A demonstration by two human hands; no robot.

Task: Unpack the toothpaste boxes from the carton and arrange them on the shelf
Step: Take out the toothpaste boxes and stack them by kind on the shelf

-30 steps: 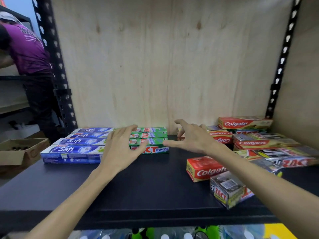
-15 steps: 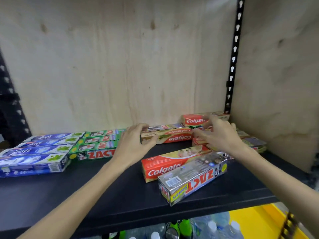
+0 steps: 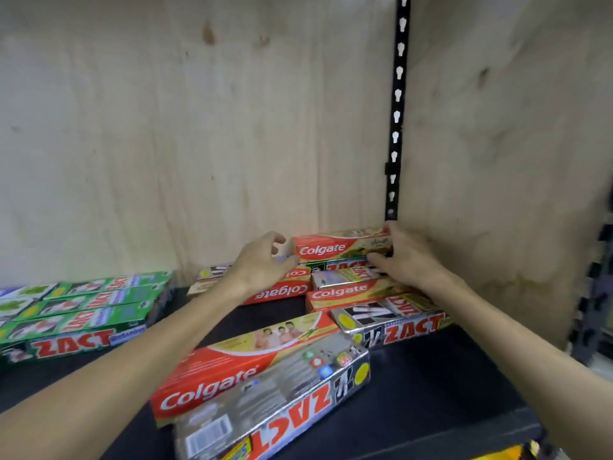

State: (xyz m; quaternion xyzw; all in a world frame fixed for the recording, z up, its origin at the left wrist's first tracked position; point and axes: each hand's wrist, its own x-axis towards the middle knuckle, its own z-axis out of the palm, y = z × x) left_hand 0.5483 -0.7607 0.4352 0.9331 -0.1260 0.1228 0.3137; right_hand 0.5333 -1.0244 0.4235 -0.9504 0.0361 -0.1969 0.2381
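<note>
A red Colgate box lies on top of a loose pile at the back right of the black shelf. My left hand is at its left end and my right hand grips its right end. Under it lie more Colgate and silver Zact boxes, some upside down. Nearer me a red Colgate box lies aslant with a silver Zact box against it. Green Zact boxes sit in neat rows at the left. No carton is in view.
Plywood panels form the shelf's back and right side. A black slotted upright runs up the back right corner. The shelf's front edge is close to me, with something yellow below it at the bottom right.
The view has swung right and closer to the pile. Both hands have gone from the middle of the shelf to the ends of the top Colgate box at the back right.
</note>
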